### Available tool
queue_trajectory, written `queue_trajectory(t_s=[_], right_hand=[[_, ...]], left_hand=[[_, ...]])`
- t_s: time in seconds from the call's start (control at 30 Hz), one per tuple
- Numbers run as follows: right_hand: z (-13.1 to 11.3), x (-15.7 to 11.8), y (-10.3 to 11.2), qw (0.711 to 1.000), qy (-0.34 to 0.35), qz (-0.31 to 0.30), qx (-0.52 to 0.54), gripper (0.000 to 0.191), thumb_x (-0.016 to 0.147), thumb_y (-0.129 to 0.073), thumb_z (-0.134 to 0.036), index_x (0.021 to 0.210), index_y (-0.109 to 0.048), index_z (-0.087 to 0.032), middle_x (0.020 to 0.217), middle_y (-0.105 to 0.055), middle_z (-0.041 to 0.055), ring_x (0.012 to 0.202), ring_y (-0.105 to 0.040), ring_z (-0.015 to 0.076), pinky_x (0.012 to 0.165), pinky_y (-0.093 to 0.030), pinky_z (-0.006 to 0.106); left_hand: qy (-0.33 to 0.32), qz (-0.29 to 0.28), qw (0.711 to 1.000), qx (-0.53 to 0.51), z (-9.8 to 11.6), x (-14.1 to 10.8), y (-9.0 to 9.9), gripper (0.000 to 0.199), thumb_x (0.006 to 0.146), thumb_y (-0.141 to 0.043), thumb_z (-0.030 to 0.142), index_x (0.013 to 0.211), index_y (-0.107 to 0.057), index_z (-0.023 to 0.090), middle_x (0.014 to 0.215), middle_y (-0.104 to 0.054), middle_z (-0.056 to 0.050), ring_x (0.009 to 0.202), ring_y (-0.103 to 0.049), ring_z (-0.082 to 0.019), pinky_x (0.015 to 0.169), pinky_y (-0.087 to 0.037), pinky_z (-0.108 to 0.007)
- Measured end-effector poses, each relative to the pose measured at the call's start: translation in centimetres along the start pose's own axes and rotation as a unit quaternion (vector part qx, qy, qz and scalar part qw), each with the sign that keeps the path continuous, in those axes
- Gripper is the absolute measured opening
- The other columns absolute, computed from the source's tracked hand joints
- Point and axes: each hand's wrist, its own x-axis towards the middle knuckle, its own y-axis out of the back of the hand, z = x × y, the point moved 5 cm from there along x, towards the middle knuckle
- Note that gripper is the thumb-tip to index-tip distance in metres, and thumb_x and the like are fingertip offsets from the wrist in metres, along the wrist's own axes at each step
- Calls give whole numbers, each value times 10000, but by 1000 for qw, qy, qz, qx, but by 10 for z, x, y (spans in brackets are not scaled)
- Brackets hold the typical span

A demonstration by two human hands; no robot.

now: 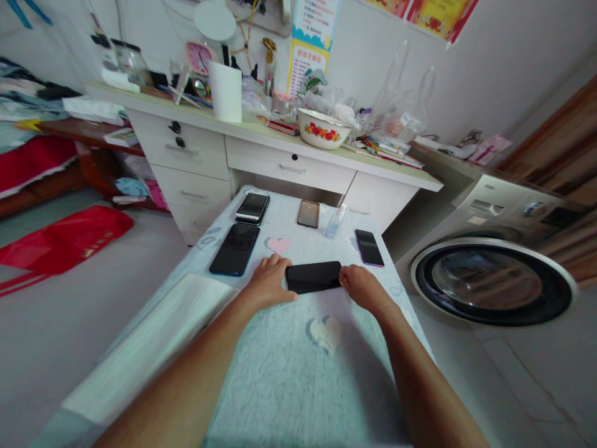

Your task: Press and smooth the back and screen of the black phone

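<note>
A black smartphone [313, 277] lies sideways, screen up, low over or on the patterned tablecloth [280, 373]; any gap beneath it is hard to make out. My left hand [269, 283] grips its left end, fingers along the far edge and thumb at the near one. At the opposite end, my right hand [362, 286] is closed, its curled fingers against the phone's edge; the fingertips are partly hidden. Beyond my left hand lies a larger dark phone [235, 249]. A purple-edged phone [369, 247] rests beyond my right hand.
Farther back are stacked phones [252, 207], a phone with a brownish screen [308, 213] and a clear spray bottle [334, 223]. A pale folded cloth or sheet [153, 342] runs along the table's left side. A drawer desk [289, 163] borders the far end; a washing machine [489, 249] stands right.
</note>
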Motion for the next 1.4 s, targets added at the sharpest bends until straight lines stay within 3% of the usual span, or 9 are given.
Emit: queue_trajectory(t_s=[0.57, 1.4], right_hand=[[14, -6, -8, 996, -13, 38, 85, 168, 874, -458, -140, 841, -620, -165, 856, -620, 52, 809, -541, 139, 720, -319, 230], [-38, -9, -8, 991, 52, 54, 113, 184, 907, -445, -155, 862, -623, -168, 875, -589, 45, 834, -524, 137, 754, -349, 229]], left_hand=[[1, -9, 1000, -3, 1, 1, 1, 654, 583, -723, 425, 1164, -496, 226, 1202, -486, -81, 1119, -453, -293, 966, -393, -389], [3, -1, 1000, -2, 0, 1, 0, 649, 579, -726, 423, 1158, -490, 250, 1202, -489, -65, 1133, -456, -294, 969, -392, -388]])
